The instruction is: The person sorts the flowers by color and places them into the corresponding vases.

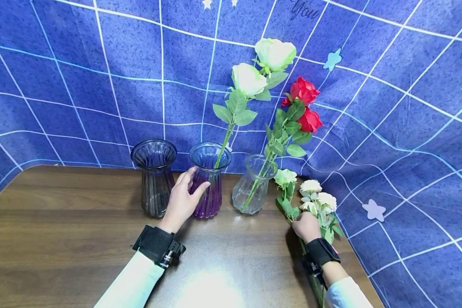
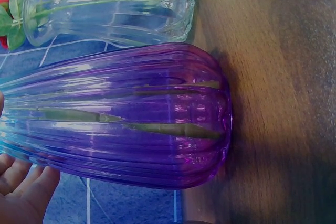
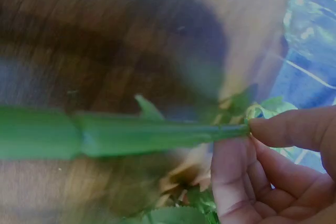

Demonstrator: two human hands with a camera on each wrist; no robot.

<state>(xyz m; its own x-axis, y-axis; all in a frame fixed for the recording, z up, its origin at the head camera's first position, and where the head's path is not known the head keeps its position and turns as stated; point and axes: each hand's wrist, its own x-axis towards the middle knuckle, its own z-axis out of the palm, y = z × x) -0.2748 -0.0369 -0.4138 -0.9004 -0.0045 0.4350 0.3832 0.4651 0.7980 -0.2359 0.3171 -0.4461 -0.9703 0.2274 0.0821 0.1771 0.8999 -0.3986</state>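
Observation:
My left hand holds the blue-and-purple glass vase at its upper left side, thumb across the front. Two white-green roses rise from this vase, and their stems show through its purple wall in the left wrist view. At the right, my right hand pinches the green stem of a pale green-white rose between thumb and fingers. The stem runs back beneath the wrist. Beside that hand lie several cream roses on the wooden table.
A clear glass vase holding red roses stands right of the purple one. To the left is a dark grey glass vase. Blue cloth with white lines hangs behind the wooden table and along its right edge.

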